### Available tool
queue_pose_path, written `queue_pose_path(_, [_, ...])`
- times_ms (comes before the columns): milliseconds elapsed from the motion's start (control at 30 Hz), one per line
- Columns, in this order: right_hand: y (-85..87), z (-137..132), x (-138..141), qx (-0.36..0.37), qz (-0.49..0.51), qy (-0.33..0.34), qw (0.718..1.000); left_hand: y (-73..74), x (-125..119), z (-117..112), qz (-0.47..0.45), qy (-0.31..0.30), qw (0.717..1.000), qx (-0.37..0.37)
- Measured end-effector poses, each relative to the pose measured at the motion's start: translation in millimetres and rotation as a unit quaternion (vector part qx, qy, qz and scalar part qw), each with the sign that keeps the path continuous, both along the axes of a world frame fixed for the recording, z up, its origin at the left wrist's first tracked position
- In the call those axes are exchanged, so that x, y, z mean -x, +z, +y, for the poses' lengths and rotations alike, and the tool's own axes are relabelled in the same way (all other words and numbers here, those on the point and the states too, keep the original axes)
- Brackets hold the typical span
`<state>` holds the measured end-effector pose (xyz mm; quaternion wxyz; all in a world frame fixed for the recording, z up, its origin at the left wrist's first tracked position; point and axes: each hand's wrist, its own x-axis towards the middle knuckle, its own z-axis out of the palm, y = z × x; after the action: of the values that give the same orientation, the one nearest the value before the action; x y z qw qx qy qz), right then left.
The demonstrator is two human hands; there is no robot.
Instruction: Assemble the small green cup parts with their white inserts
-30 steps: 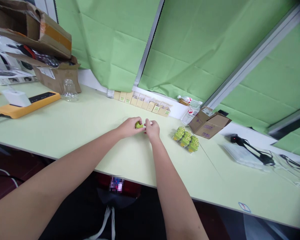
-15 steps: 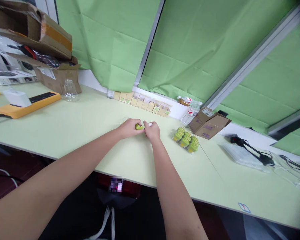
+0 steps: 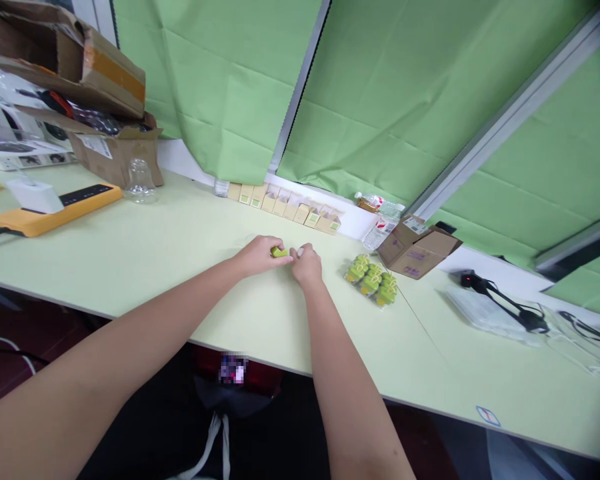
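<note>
My left hand (image 3: 261,256) is closed around a small yellow-green piece (image 3: 279,253) above the middle of the table. Its kind is too small to make out. Close beside it on the right, my right hand (image 3: 307,264) is closed in a pinch, with a bit of something white (image 3: 301,253) showing at the fingertips. Most of that white thing is hidden. Right of my hands, several small green packages with bows (image 3: 371,279) stand grouped in a clear tray. Something transparent (image 3: 249,240) lies just behind my left hand, hardly visible.
A row of small tan cartons (image 3: 285,205) lines the back edge. Plastic bottles (image 3: 379,230) and a cardboard box (image 3: 416,248) stand back right. An orange power strip (image 3: 55,212), a clear jar (image 3: 141,181) and cardboard boxes (image 3: 115,147) are left. Black cables (image 3: 510,303) lie far right.
My right hand has shifted slightly to the right, opening a small gap between it and the yellow-green piece. My left hand stays in nearly the same place.
</note>
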<state>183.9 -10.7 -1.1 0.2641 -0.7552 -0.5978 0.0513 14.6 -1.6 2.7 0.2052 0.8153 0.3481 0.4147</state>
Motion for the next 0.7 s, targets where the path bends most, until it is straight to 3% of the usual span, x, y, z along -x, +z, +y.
queue_pose_path(167, [-5.0,-3.5,-1.2,0.053,-0.09,0.05,0.993,3.9,0.0,1.1,-0.03,-0.008,0.999,-0.038])
queue_pose_path(500, [-4.5,-2.9,3.7,0.005,-0.079,0.071,0.994,5.8,1.0,1.6,-0.076,-0.002,0.988,-0.136])
queue_pose_path(567, [-2.6,-4.0,5.2,-0.027,-0.076,0.073,0.994,8.1,1.0,0.9,-0.091,0.007,0.981,-0.172])
queue_pose_path(700, [6.5,-6.3,11.9,-0.171,-0.024,0.096,0.98,14.0,0.3,-1.1,-0.102,0.034,0.97,-0.219])
